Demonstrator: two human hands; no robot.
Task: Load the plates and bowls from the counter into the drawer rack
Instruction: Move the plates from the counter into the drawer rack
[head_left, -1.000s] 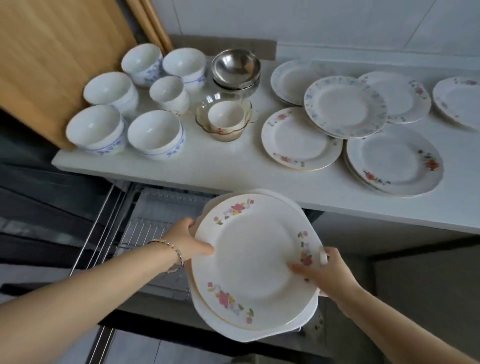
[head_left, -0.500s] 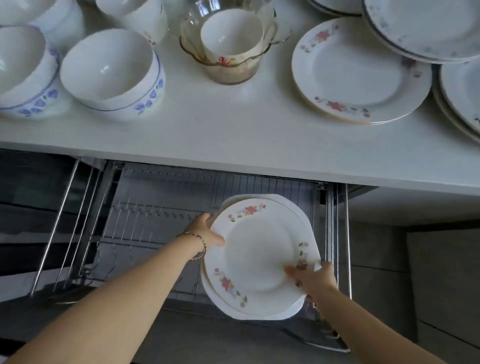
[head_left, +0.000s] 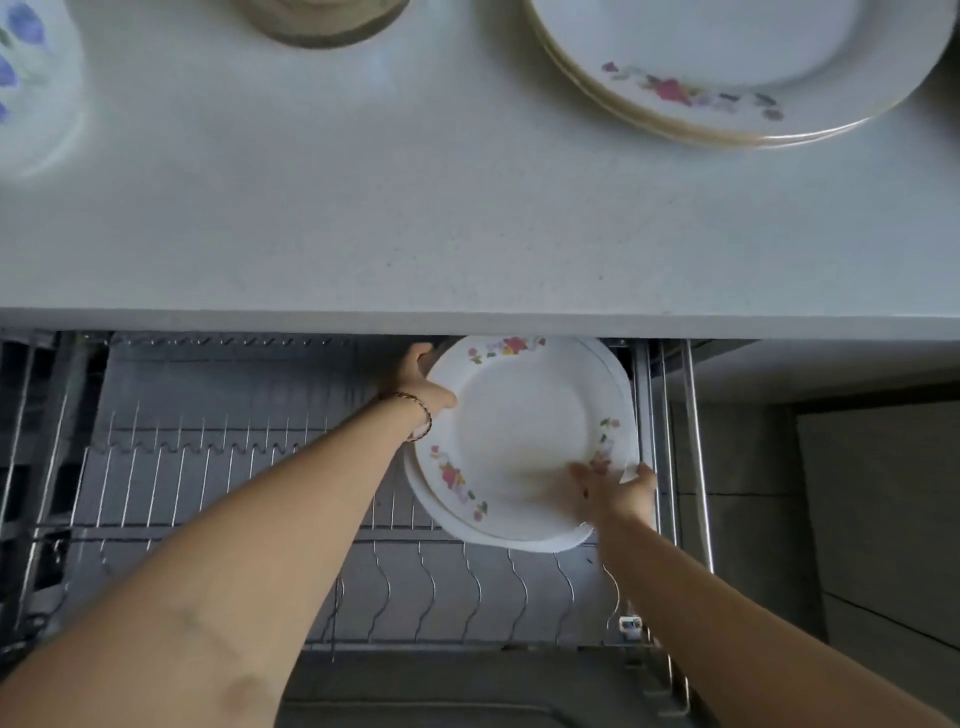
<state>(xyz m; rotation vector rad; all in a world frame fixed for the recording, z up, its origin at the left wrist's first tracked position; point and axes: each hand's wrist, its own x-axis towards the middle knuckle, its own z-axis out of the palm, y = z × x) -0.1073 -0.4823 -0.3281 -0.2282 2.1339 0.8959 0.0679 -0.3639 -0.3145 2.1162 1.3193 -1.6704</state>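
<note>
Under the front lip of the bench, a stack of plates hangs between the two grips, over the right end of the drawer rack. I cannot tell whether it touches the wires.

The left grip clasps the stack's left rim, thumb on the front face. The right grip clasps the lower right rim, fingers on the face.

Being round, the plates have no long axis. Their hollow faces tilt up toward the camera, with the far rim just below the bench edge. They are glossy white ceramic. The front one carries pink and yellow flower sprays round its rim, and a plain white rim shows behind it.

Beneath the grips the rack is thin metal wire: straight prongs left of the left grip, wavy dividers nearer the camera.
</note>
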